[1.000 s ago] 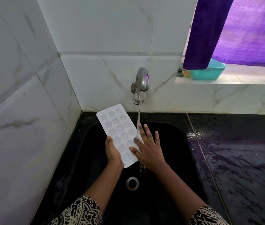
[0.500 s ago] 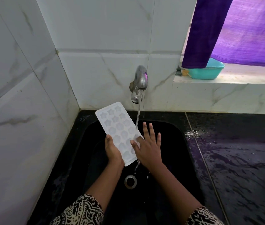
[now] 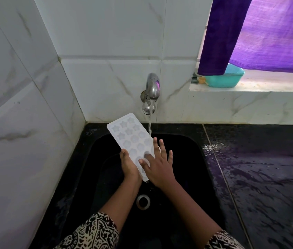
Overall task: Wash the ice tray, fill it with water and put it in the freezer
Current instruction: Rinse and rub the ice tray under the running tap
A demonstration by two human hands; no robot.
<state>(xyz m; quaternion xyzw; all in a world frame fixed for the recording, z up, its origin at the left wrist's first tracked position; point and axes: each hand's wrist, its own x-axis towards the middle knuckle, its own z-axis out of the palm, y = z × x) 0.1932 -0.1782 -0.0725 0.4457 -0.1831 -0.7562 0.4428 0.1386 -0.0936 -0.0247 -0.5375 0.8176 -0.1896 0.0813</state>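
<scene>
Left hand: your left hand [image 3: 128, 165] grips the near left edge of the ice tray [image 3: 131, 141], with the thumb on top and the other fingers hidden under it.
Ice tray: you hold it in the air over the sink [image 3: 187, 159], with the moulded star and flower cavities facing you. It touches both hands at its near end.
Long axis: it runs from the hands away and to the left, toward the corner of the tiled walls. The far end is free and lies just left of the tap [image 3: 152, 87].
Water: the stream [image 3: 149, 125] falls just beside the right long edge of the tray, close to the tips of your right fingers. I cannot tell if it lands on the tray or only passes the edge.
Right hand: your right hand [image 3: 158, 166] lies flat and spread on the near right part of the tray. The thumb and first finger press on the cavities, and nothing is gripped.
Drain: the drain [image 3: 143, 201] sits below your wrists.
Tabletop: the dark tabletop [image 3: 258, 168] right of the sink is wet.
Step in hand: I judge this to be the washing, with filling not yet begun.
Next move: the right hand is nearer to the stream, so the far cavities need the tray shifted to the right under the water.
</scene>
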